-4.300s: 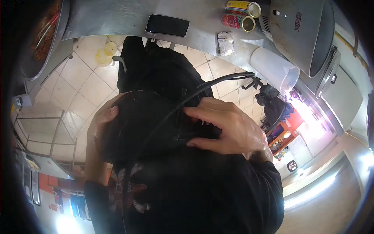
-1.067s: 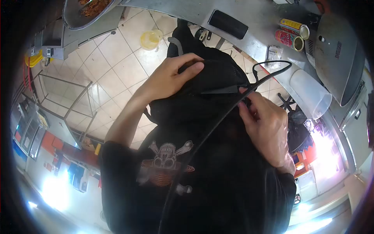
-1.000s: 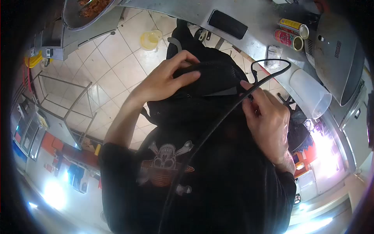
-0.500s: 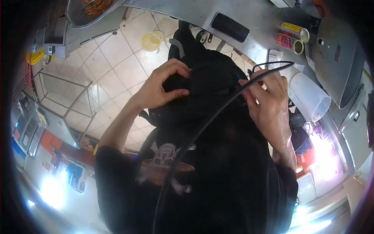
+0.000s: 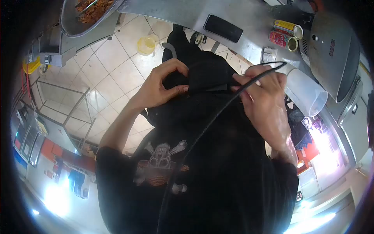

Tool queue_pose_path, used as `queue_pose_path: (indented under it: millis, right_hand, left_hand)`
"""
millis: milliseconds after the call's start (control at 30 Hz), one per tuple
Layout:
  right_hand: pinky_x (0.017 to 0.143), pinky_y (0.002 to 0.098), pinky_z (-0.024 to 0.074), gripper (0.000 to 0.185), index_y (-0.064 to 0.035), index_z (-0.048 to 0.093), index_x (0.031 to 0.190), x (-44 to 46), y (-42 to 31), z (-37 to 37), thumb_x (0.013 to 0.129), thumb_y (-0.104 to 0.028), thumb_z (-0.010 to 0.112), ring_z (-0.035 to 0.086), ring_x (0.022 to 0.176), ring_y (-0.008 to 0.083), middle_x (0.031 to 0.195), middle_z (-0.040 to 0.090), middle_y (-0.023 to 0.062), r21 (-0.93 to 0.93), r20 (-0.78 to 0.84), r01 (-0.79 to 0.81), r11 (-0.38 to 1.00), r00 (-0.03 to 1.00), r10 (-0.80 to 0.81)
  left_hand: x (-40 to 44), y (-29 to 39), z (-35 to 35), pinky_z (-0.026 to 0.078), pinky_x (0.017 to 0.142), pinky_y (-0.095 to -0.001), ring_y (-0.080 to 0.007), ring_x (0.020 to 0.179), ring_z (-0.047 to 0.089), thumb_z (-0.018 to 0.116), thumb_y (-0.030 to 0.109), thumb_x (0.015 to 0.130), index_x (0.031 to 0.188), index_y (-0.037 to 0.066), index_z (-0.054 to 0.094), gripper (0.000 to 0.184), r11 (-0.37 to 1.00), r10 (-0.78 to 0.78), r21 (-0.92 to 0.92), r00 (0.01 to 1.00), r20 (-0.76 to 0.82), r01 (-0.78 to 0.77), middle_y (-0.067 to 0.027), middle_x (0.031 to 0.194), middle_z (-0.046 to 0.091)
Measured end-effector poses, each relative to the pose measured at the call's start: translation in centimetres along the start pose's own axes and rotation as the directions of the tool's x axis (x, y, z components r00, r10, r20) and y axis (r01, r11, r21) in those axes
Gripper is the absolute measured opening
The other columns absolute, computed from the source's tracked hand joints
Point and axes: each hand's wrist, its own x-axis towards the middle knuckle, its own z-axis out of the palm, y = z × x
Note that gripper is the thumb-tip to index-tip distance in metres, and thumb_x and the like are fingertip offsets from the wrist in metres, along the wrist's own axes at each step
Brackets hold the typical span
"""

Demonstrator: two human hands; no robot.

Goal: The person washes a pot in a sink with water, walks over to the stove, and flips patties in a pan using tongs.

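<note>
A black fabric piece (image 5: 208, 76) lies across my waist; whether it is a pouch or a folded part of an apron I cannot tell. My left hand (image 5: 167, 84) grips its left side, thumb and curled fingers pressed into the cloth. At its right edge my right hand (image 5: 263, 93) pinches the fabric, its fingertips partly hidden. A black cable (image 5: 218, 113) runs in front of my black T-shirt (image 5: 222, 167) and loops over the right hand.
On the steel counter (image 5: 175, 13) lie a black phone (image 5: 223, 28), a yellow can (image 5: 287, 29), a red can (image 5: 283, 40) and a clear plastic container (image 5: 306, 93). A pan of food (image 5: 66, 19) stands upper left. A yellowish tub (image 5: 146, 45) sits on the tiled floor.
The view has shifted slightly, with the counter objects now farther left. My right hand has moved a little left with the cloth's edge. The left hand keeps its grip.
</note>
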Motion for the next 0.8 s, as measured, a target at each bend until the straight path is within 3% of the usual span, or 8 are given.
queue_pose_path:
  millis: [167, 233, 300, 367, 467, 633, 733, 800]
  right_hand:
    - [0.063, 0.0327, 0.0477, 0.029, -0.0028, 0.069, 0.101, -2.1, -0.6, -3.0, 0.073, -0.002, 0.074, 0.059, 0.073, 0.0236, 0.082, 0.059, 0.0101, 0.298, -0.103, -0.346, 0.890, 0.915, 0.390]
    - [0.064, 0.0325, 0.0476, 0.026, -0.0038, 0.069, 0.100, -2.8, -0.5, -3.4, 0.075, -0.002, 0.074, 0.059, 0.070, 0.0232, 0.080, 0.059, 0.0107, 0.537, 0.262, -0.442, 0.719, 0.897, 0.356]
    - [0.063, 0.0322, 0.0482, 0.026, -0.0042, 0.069, 0.098, -1.9, -1.6, -1.9, 0.073, -0.002, 0.075, 0.059, 0.070, 0.0233, 0.081, 0.058, 0.0099, 0.603, 0.188, -0.214, 0.769, 0.974, 0.124]
    - [0.070, 0.0344, 0.0471, 0.020, -0.0023, 0.068, 0.095, 0.5, -2.9, 1.2, 0.075, -0.007, 0.071, 0.057, 0.081, 0.0248, 0.083, 0.057, 0.0103, 0.588, 0.044, 0.060, 0.807, 0.993, -0.107]
    - [0.076, 0.0358, 0.0437, 0.022, -0.0008, 0.064, 0.094, 4.0, -5.8, 5.9, 0.078, -0.016, 0.066, 0.055, 0.090, 0.0257, 0.088, 0.055, 0.0105, 0.443, -0.082, 0.288, 0.849, 0.956, -0.282]
    - [0.074, 0.0343, 0.0417, 0.020, -0.0033, 0.062, 0.090, 5.8, -7.1, 9.5, 0.080, -0.021, 0.064, 0.054, 0.088, 0.0241, 0.088, 0.054, 0.0102, 0.160, 0.056, 0.305, 0.939, 0.947, -0.317]
    - [0.073, 0.0360, 0.0442, 0.019, -0.0037, 0.062, 0.086, 5.6, -6.5, 9.4, 0.081, -0.022, 0.064, 0.056, 0.086, 0.0251, 0.089, 0.055, 0.0120, 0.238, 0.205, 0.349, 0.906, 0.894, -0.398]
    - [0.071, 0.0374, 0.0469, 0.013, -0.0029, 0.060, 0.084, 5.2, -5.8, 9.0, 0.081, -0.016, 0.062, 0.057, 0.081, 0.0266, 0.088, 0.055, 0.0129, 0.457, 0.310, 0.212, 0.864, 0.872, -0.379]
  left_hand:
    - [-1.3, -1.0, 0.1, 0.038, 0.099, -0.0340, -0.0231, 0.115, 0.051, 0.069, 0.005, 0.080, 0.104, 0.003, 0.053, 0.029, 0.996, -0.043, -0.090, 0.981, -0.189, 0.026, -0.0114, 0.113, 0.049]
    - [-2.3, -2.1, 0.3, 0.037, 0.101, -0.0356, -0.0245, 0.120, 0.048, 0.067, 0.004, 0.082, 0.106, 0.003, 0.052, 0.029, 0.981, -0.074, -0.195, 0.960, -0.269, 0.021, -0.0126, 0.116, 0.046]
    - [-3.4, -2.4, 0.4, 0.036, 0.103, -0.0386, -0.0291, 0.125, 0.044, 0.066, 0.002, 0.082, 0.105, 0.003, 0.051, 0.028, 0.983, -0.095, -0.183, 0.926, -0.367, 0.028, -0.0140, 0.116, 0.043]
    - [-4.2, -2.4, -0.6, 0.035, 0.104, -0.0387, -0.0308, 0.125, 0.043, 0.062, 0.011, 0.087, 0.105, 0.002, 0.050, 0.023, 0.998, -0.058, -0.042, 0.949, -0.310, 0.048, -0.0142, 0.112, 0.043]
    - [-4.7, -2.8, -1.0, 0.030, 0.107, -0.0434, -0.0354, 0.126, 0.041, 0.053, 0.033, 0.090, 0.095, 0.000, 0.057, 0.034, 0.987, -0.037, -0.161, 0.981, -0.193, 0.005, -0.0177, 0.121, 0.041]
    - [-5.5, -0.6, -1.0, 0.030, 0.107, -0.0465, -0.0381, 0.131, 0.035, 0.068, 0.019, 0.076, 0.091, 0.002, 0.064, 0.023, 0.991, -0.085, -0.117, 0.989, -0.119, 0.071, -0.0197, 0.136, 0.036]
    - [-6.7, -1.2, -1.1, 0.027, 0.109, -0.0476, -0.0374, 0.134, 0.031, 0.071, 0.012, 0.071, 0.092, 0.002, 0.066, 0.024, 0.996, -0.079, 0.025, 0.992, -0.101, 0.082, -0.0197, 0.140, 0.034]
    - [-6.6, -0.3, -0.2, 0.027, 0.109, -0.0491, -0.0377, 0.134, 0.033, 0.070, 0.015, 0.075, 0.083, 0.002, 0.067, 0.016, 0.994, -0.103, 0.001, 0.971, -0.216, 0.106, -0.0189, 0.134, 0.041]
